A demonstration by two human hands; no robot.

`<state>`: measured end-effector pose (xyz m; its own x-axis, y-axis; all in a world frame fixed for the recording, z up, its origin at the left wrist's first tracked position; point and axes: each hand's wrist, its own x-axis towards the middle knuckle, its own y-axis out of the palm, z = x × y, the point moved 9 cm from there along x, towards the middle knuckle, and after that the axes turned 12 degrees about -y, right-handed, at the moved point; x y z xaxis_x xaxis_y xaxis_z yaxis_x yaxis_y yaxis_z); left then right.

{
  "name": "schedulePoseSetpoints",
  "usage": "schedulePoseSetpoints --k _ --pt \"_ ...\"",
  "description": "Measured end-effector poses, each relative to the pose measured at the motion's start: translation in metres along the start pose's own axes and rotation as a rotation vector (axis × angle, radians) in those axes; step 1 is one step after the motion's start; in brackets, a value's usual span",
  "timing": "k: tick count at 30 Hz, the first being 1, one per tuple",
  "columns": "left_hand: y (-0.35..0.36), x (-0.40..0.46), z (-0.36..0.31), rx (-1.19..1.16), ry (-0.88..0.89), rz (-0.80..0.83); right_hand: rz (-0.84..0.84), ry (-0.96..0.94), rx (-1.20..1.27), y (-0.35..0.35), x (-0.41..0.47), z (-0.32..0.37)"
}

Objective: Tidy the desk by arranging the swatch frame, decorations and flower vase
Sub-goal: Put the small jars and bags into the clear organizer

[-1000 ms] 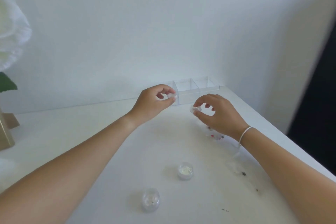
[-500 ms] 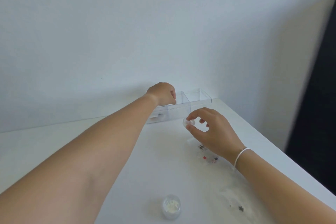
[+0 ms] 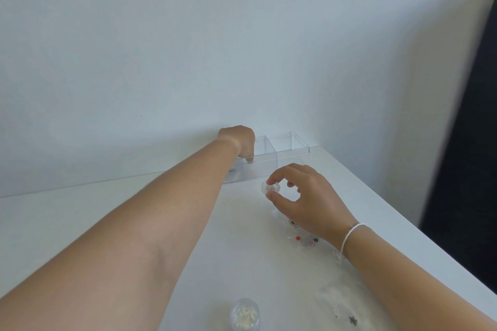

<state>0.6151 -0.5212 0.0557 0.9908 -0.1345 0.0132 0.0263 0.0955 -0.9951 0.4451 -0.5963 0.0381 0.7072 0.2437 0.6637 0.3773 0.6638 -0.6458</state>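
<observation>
Clear pot in your right hand: a small round pot [image 3: 271, 187] with reddish specks inside, pinched between your thumb and forefinger and held just off the desk [image 3: 107, 212], just in front of the organiser.

Clear organiser: the divided acrylic box [image 3: 279, 153] stands against the wall, beyond both sets of fingers.

What has changed: half a second ago your left hand [image 3: 238, 140] hovered at the box's rim; now its fingertips dip into a left-hand compartment. You have likely just set a decoration in there, though the item itself is hidden.

Meaning for the task: one decoration looks filed; the pot in your right hand seems next in line.

Left hand pose: arm stretched long across the desk, wrist bent down, fingers curled into the compartment. I cannot tell whether they grip anything.

Right hand pose: your right hand [image 3: 304, 196] is palm down, thumb and forefinger closed on the pot, other fingers fanned loose.

Left over: another clear pot [image 3: 244, 314] near your forearms, and scattered star pieces [image 3: 306, 240] beneath your right wrist.
</observation>
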Motion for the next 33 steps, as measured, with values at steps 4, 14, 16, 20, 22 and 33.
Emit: schedulePoseSetpoints --k 4,14,16,20,22,33 --pt "0.000 0.002 0.002 -0.004 -0.002 -0.004 0.010 -0.001 -0.008 0.001 0.000 0.001" --pt "-0.002 -0.001 0.010 -0.030 -0.021 -0.066 0.017 0.014 -0.007 0.001 -0.001 -0.001" --pt "-0.002 -0.003 0.010 -0.039 -0.019 -0.052 0.015 0.018 -0.003 0.001 0.000 -0.002" --pt "0.000 -0.002 0.012 -0.070 -0.022 -0.014 0.019 0.019 0.001 0.002 0.000 -0.002" --pt "0.001 -0.002 0.012 -0.081 -0.015 -0.006 0.020 0.017 0.004 0.002 0.000 -0.002" --pt "-0.013 -0.041 0.059 -0.714 0.142 -0.250 0.027 0.045 0.029 0.001 -0.001 -0.005"
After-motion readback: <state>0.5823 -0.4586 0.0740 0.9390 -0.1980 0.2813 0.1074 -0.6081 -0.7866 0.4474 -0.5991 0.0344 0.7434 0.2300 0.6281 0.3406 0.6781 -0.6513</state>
